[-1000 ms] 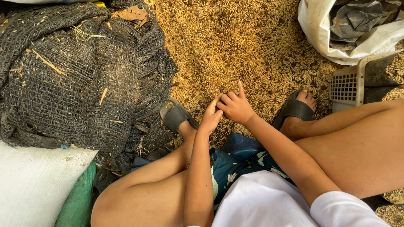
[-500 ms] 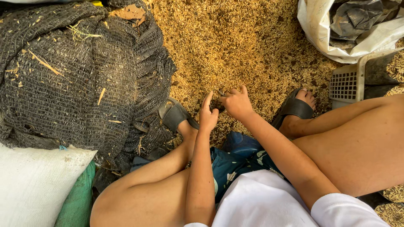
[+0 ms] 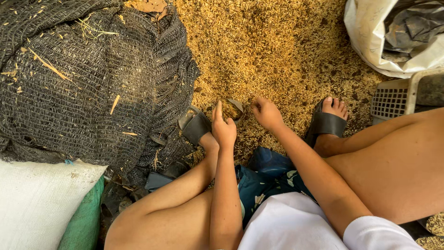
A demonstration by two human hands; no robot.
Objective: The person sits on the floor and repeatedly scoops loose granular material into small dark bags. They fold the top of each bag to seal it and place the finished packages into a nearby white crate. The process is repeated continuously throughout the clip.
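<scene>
I squat over a spread of golden unhusked grain (image 3: 277, 51) on the ground. My left hand (image 3: 224, 129) grips the near edge of a small dark scoop (image 3: 231, 109) that is filled with grain and held just above the spread. My right hand (image 3: 267, 114) is a little to its right, palm down, with bent fingertips touching the grain and nothing held. Both feet are in dark sandals, the left sandal (image 3: 195, 125) right beside my left hand and the right sandal (image 3: 325, 123) beyond my right hand.
A big heap of dark mesh netting (image 3: 88, 78) fills the left side. Below it lie a white sack (image 3: 37, 199) and a green sack edge (image 3: 85, 222). At the right stand a white bag with dark plastic inside (image 3: 393, 41) and a beige slotted basket (image 3: 397, 99).
My hands, close together and raised a second ago, have parted and dropped toward the grain. The left now holds a grain-filled scoop, and the right rests on the spread.
</scene>
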